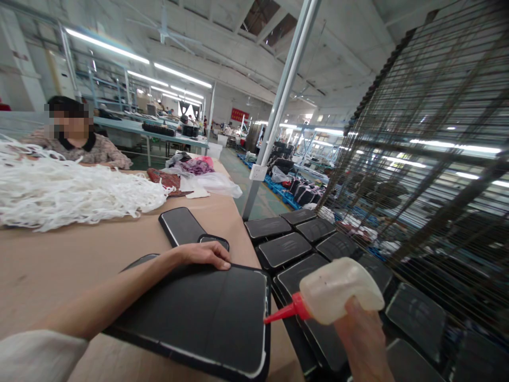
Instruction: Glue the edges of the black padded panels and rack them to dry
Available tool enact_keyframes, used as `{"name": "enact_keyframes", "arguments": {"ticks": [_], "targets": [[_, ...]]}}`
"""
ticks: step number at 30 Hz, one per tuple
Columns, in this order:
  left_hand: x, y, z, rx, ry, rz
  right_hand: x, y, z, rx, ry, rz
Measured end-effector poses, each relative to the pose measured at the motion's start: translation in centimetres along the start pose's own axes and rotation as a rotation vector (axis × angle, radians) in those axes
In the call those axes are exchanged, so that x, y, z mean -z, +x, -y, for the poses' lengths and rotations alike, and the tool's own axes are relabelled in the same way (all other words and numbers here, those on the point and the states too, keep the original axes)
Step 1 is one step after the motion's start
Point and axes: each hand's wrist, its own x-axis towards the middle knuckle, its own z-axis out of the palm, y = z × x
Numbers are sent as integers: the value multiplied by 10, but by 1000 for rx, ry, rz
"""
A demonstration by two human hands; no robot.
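A large black rounded panel (199, 318) lies at the table's edge, with a whitish line of glue along its right and near rim. My left hand (209, 254) reaches across and grips its far edge, thumb on top and fingers partly hidden. Tipped on its side in my right hand (361, 329) is a cloudy plastic glue bottle (338, 292) with a red nozzle. The nozzle tip meets the panel's right rim. Just behind the panel lie a smaller black panel (185, 225) and a small black rounded piece (214, 241).
White strips (71, 185) are heaped on the brown tabletop (35, 276), with a co-worker (75, 132) behind them. Plastic bags (214, 183) lie farther back. Right of the table, several glue-lined black panels (284, 249) sit beside a metal post (274, 116) and wire rack (429, 132).
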Motion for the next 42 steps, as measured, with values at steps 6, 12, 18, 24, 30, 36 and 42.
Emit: {"name": "enact_keyframes", "arguments": {"ticks": [6,12,18,24,30,36,42], "targets": [[2,-1,3,19,-39,-31,1,-5,-3,-4,-22,13],[2,-2,4,34,-80,-63,10,-7,-6,-41,-21,-6],[4,-3,8,31,-106,-112,16,-4,-9,-60,11,-42],[4,-3,11,40,-168,-197,12,-8,-8,-10,15,-81],[5,1,25,22,-249,-268,23,-20,-14,171,-177,-211],[0,13,43,23,-416,-360,25,-27,-17,375,-423,-429],[-8,25,55,55,-556,-387,0,-28,-12,319,-270,-584]]}}
